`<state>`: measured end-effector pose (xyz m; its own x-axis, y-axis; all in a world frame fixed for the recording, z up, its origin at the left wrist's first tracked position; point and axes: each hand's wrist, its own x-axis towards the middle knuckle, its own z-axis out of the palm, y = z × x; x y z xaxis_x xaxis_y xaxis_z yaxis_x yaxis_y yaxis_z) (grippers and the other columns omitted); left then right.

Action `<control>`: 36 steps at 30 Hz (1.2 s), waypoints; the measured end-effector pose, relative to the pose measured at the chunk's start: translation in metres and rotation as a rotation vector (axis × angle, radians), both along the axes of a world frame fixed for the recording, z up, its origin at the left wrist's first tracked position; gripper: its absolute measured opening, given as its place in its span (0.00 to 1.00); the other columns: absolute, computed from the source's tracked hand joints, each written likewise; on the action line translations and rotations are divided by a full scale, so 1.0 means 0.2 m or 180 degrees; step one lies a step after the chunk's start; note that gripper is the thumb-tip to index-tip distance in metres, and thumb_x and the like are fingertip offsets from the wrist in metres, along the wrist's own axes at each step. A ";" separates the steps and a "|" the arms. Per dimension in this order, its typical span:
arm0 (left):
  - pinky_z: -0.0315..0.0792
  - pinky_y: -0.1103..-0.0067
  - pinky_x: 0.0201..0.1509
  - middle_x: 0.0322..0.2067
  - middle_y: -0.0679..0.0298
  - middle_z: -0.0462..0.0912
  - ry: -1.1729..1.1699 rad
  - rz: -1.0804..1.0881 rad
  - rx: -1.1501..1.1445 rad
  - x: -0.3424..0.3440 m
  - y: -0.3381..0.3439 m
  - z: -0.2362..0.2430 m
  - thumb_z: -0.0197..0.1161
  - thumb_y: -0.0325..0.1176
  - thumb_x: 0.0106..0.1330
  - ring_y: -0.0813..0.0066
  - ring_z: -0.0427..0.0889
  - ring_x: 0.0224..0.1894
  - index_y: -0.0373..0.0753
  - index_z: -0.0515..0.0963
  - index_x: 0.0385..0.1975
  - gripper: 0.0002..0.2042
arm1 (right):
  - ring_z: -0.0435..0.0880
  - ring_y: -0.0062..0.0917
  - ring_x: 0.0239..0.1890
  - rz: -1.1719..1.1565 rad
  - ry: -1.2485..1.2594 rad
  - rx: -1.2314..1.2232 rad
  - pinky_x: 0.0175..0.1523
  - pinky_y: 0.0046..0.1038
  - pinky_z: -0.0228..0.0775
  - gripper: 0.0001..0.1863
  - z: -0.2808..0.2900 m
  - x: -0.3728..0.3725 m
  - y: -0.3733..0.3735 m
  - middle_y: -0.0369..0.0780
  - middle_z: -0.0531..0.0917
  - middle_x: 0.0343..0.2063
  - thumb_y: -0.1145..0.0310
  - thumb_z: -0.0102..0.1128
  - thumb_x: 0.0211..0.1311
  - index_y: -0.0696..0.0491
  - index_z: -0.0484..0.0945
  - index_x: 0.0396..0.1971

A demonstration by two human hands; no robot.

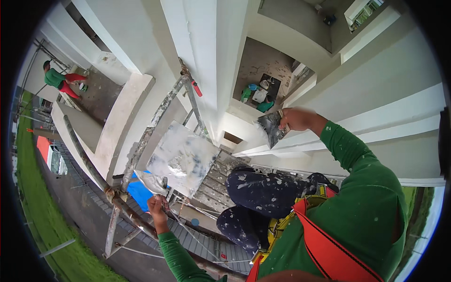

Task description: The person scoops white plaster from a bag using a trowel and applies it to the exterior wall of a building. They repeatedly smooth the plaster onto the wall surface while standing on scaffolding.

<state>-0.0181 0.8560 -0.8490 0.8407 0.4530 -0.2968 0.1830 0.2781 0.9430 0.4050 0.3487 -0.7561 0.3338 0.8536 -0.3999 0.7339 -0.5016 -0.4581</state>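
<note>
My right hand [297, 120] grips a wide, dark-streaked putty knife [272, 129], held up against the pale wall area at the right. My left hand [157, 209] is closed on the handle of another scraper [152, 182], its blade loaded with white compound. Just beyond that blade lies a square board [188, 150] smeared with white compound and dark patches, on the scaffold's plank deck [218, 183]. My legs in paint-spotted dark trousers are bent over the planks, and harness straps cross my green sleeve side.
Scaffold tubes [152, 122] run along the left, high above pavement and grass. A tall white column [197, 37] rises ahead. One co-worker [58, 77] is on a balcony at left; another [265, 105] is in an opening ahead. White ledges [376, 122] line the right.
</note>
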 end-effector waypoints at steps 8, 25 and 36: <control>0.66 0.79 0.18 0.18 0.64 0.75 0.0341 -0.0396 -0.0681 -0.04 -0.70 0.81 0.64 0.51 0.67 0.76 0.73 0.17 0.35 0.75 0.20 0.23 | 0.80 0.31 0.38 -0.2742 0.0980 -0.0632 0.45 0.32 0.71 0.25 1.72 -0.15 -0.57 0.43 0.83 0.35 0.65 0.68 0.46 0.55 0.80 0.48; 0.69 0.78 0.20 0.23 0.61 0.79 0.0306 -0.1411 -0.1181 0.14 -1.36 2.02 0.63 0.41 0.69 0.76 0.75 0.20 0.35 0.76 0.23 0.17 | 0.84 0.26 0.37 -0.2654 0.1375 0.0120 0.45 0.29 0.74 0.22 3.01 -0.25 -1.16 0.42 0.87 0.34 0.68 0.67 0.43 0.59 0.83 0.42; 0.67 0.78 0.20 0.20 0.61 0.77 0.0127 -0.2037 -0.1750 0.41 -1.82 2.44 0.56 0.38 0.69 0.73 0.74 0.19 0.32 0.77 0.35 0.13 | 0.82 0.24 0.37 -0.2136 0.1595 0.0015 0.46 0.28 0.73 0.22 3.03 -0.23 -1.13 0.40 0.87 0.36 0.71 0.64 0.49 0.61 0.80 0.47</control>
<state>0.0641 0.4911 -0.3613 0.8702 -0.3245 -0.3706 0.4917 0.5270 0.6932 0.3598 0.1220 -0.1496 0.5553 0.5391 -0.6332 -0.0107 -0.7567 -0.6537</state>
